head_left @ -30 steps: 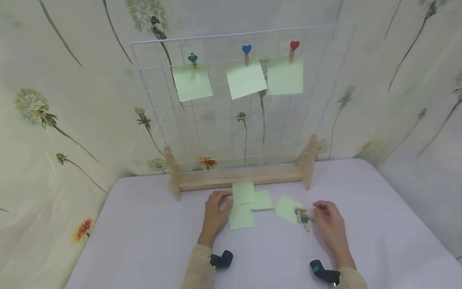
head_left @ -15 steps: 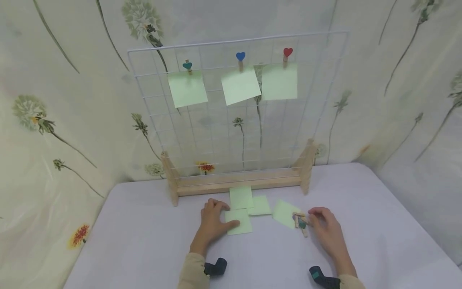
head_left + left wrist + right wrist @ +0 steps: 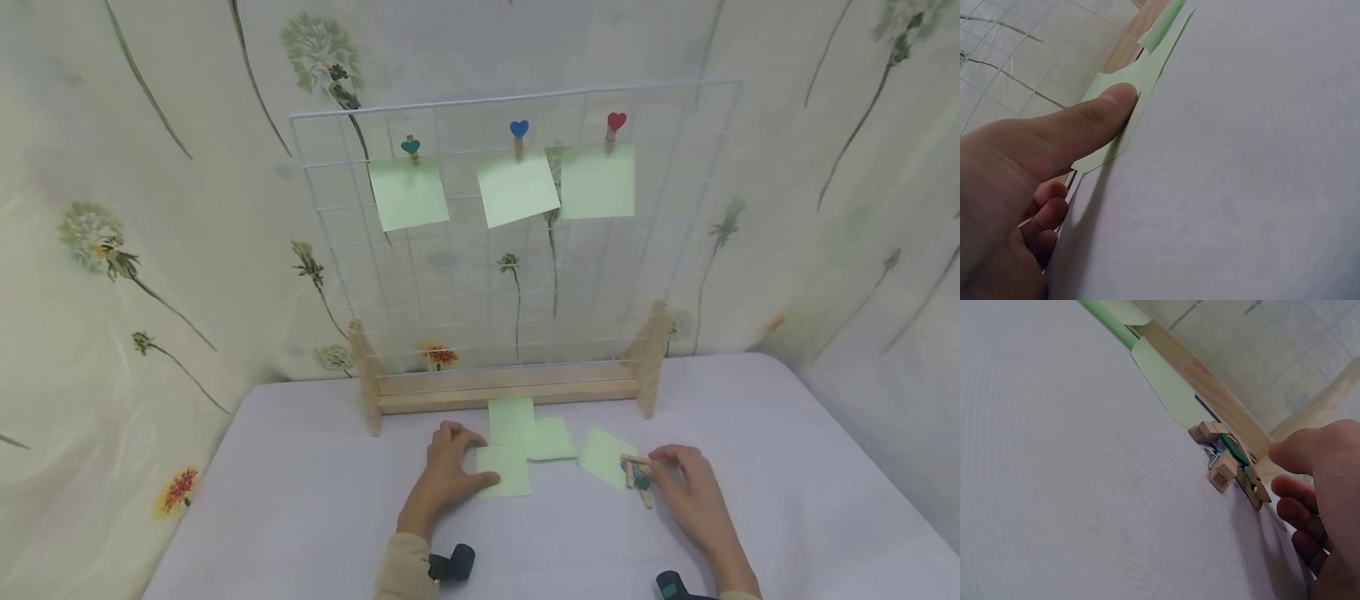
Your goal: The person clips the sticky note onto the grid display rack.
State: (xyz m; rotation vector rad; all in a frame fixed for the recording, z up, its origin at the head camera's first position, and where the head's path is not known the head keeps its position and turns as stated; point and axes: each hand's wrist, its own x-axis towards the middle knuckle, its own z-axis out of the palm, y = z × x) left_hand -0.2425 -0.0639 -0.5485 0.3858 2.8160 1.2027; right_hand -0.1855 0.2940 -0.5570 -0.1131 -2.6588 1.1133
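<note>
My left hand [image 3: 442, 475] is beside the pale green paper squares on the table, its thumb extended over the front square [image 3: 512, 475]. In the left wrist view the thumb [image 3: 1094, 115] overlaps that paper, while the other fingers bend near the tabletop. At the right, my right hand [image 3: 693, 492] is beside a small heap of wooden clothespins [image 3: 637, 477] with heart decorations. The right wrist view shows a teal heart [image 3: 1233, 449] among the clothespins, and a gap between them and the thumb. Nothing shows between the right hand's loosely bent fingers.
A white wire grid [image 3: 465, 275] stands on a wooden base [image 3: 510, 396] at the back. Three green squares hang from it by clothespins with a teal, a blue [image 3: 519, 129] and a red heart [image 3: 617, 122]. More green squares [image 3: 551, 439] lie before the base, one [image 3: 603, 457] partly under the heap.
My left thumb has spread out over the front paper square from its left edge. My right hand has come closer to the clothespin heap. The head view has shifted slightly.
</note>
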